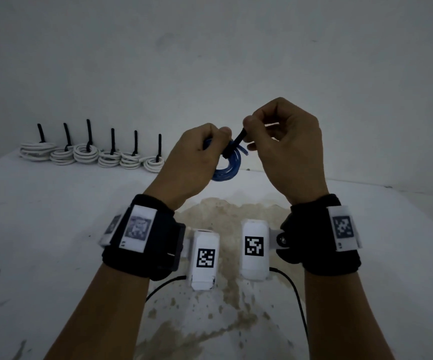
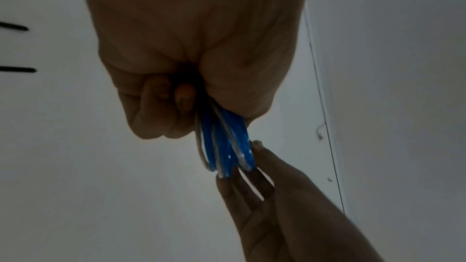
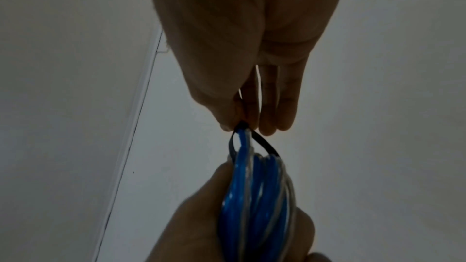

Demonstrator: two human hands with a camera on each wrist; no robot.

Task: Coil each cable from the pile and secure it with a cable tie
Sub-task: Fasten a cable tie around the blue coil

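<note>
My left hand (image 1: 199, 152) grips a coiled blue cable (image 1: 229, 165) held up above the table; the same blue cable (image 2: 224, 146) fills the left wrist view between curled fingers. A black cable tie (image 1: 233, 145) loops around the coil. My right hand (image 1: 275, 131) pinches the tie's end between thumb and forefinger. In the right wrist view the black cable tie (image 3: 262, 142) forms a loose loop over the blue cable (image 3: 252, 196), with the right fingertips (image 3: 227, 125) pinched on its top.
Several white coiled cables (image 1: 85, 154), each bound with an upright black tie (image 1: 88, 133), stand in a row at the table's back left against the wall. The white table (image 1: 54, 242) has a brown stain (image 1: 225, 216) under my wrists.
</note>
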